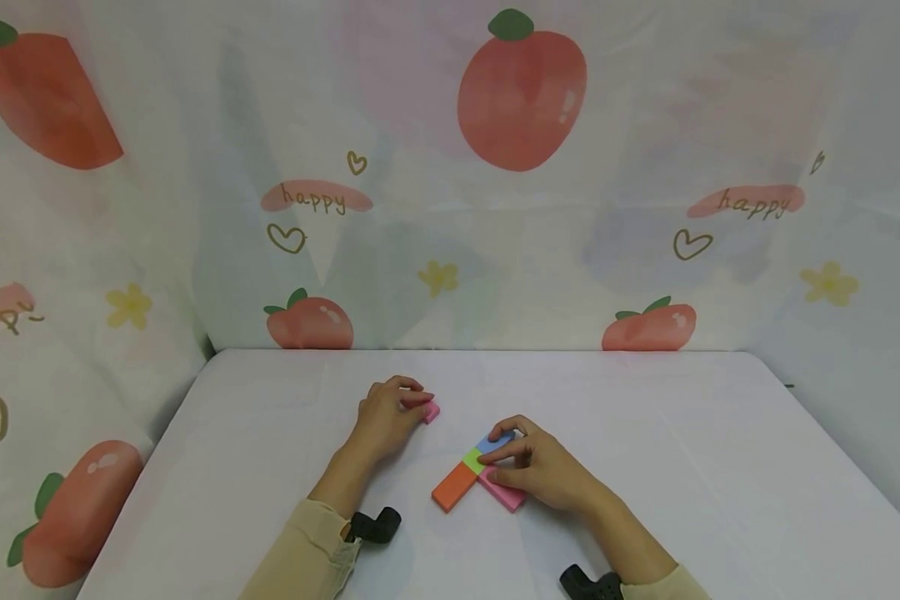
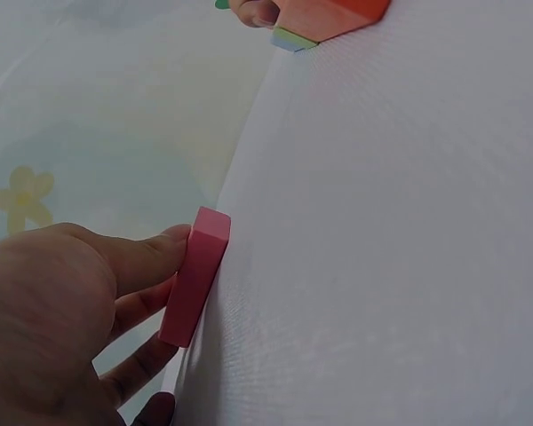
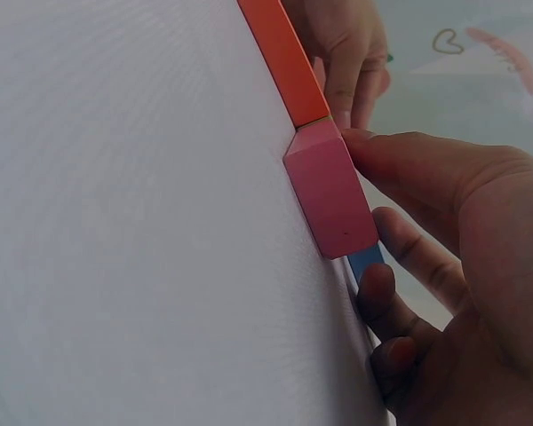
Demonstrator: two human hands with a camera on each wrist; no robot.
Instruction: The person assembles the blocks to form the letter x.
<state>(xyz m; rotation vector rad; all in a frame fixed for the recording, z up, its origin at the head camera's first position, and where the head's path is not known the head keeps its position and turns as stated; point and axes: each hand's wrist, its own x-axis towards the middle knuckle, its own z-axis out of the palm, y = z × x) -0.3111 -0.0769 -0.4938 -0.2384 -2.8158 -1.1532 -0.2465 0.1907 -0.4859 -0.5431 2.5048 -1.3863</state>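
On the white table, my left hand (image 1: 387,418) pinches a small pink block (image 1: 431,412) between thumb and fingers. The left wrist view shows this block (image 2: 195,280) with its lower edge close to the cloth. To the right, an orange block (image 1: 453,486), a green block (image 1: 474,460) and a blue block (image 1: 496,442) lie in one slanting line. A second pink block (image 1: 504,490) juts off sideways near the green one. Over this group is my right hand (image 1: 543,467), its thumb touching the second pink block and its spread fingers resting at the green and blue blocks.
A white cloth covers the table (image 1: 720,467), whose far edge meets a fruit-printed curtain (image 1: 450,250). The printed cloth also hangs at the left and right sides. Black wrist cameras (image 1: 376,526) sit by both sleeves.
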